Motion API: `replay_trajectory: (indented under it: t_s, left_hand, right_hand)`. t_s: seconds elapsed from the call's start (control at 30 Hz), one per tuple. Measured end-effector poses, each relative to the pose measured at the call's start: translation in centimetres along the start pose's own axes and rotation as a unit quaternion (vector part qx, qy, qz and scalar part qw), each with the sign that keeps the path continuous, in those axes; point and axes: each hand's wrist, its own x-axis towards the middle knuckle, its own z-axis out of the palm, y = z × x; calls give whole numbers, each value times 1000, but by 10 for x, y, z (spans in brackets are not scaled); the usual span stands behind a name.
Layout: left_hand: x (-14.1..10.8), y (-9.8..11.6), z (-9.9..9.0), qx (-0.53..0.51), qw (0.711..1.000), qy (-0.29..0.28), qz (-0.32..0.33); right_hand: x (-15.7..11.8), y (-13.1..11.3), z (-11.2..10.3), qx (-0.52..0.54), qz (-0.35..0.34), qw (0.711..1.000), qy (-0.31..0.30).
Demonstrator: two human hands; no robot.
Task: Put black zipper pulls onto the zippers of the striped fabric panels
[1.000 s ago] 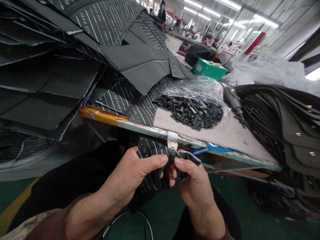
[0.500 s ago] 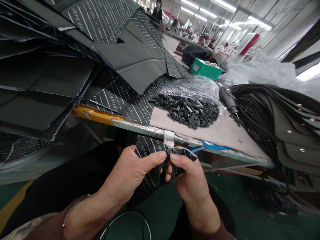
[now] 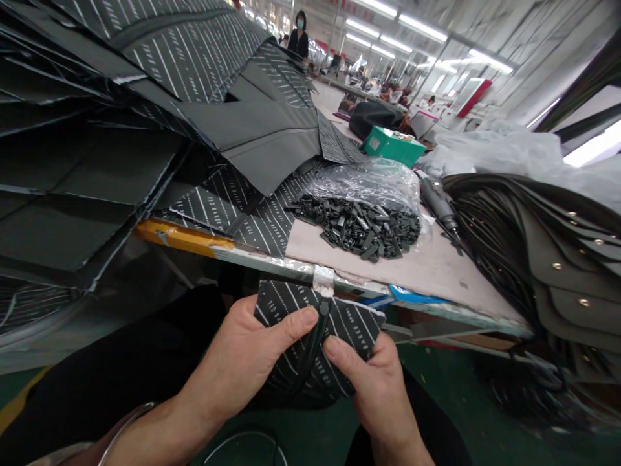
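Observation:
Both hands hold a dark fabric panel (image 3: 347, 317) with white stripes and lettering, just in front of the table edge. A black zipper (image 3: 310, 346) runs down its middle, with a small dark piece at its top end. My left hand (image 3: 252, 346) grips the panel's left side, thumb lying beside the zipper top. My right hand (image 3: 371, 372) pinches the right side, its thumb on the fabric right of the zipper. The other fingers are mostly hidden behind the panel. A whitish wrapped tab (image 3: 323, 281) on the table edge meets the panel's top.
A clear bag of small black zipper pulls (image 3: 369, 226) lies on the table (image 3: 310, 243). Stacked dark panels (image 3: 272, 139) rise at left. A grey power screwdriver (image 3: 439, 200), dark flaps with metal studs (image 3: 543, 239) and a green box (image 3: 394, 146) lie right and behind. A masked person (image 3: 298, 42) stands far back.
The bunched panel is now spread flatter, showing more of the zipper. My right thumb has moved from the zipper top down onto the fabric. The view has shifted slightly.

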Motion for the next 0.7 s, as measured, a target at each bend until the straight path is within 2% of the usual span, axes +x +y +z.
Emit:
replay_trajectory:
  t_s: [0.1,0.17,0.27,0.37,0.5,0.6,0.7]
  left_hand:
    - [9,8,4,-16,999,9,36]
    - [12,10,2,-28,999,-4,31]
    - [2,2,-9,0,998,-65,-17]
    - [-17,-17,-23,31,990,-125,-63]
    - [-32,-32,-29,-16,992,-101,-74]
    - [-23,-21,-21,-38,994,-85,-56]
    - [-7,-4,-11,-58,996,-67,-29]
  right_hand:
    - [7,-3,4,9,-31,999,37]
    - [14,-7,5,15,-47,998,44]
    - [16,-11,3,12,-48,998,39]
    - [9,-9,1,20,-16,999,23]
    - [6,-10,6,38,4,998,39]
    - [18,-20,10,20,-27,997,70]
    - [36,-34,12,-51,-76,991,102]
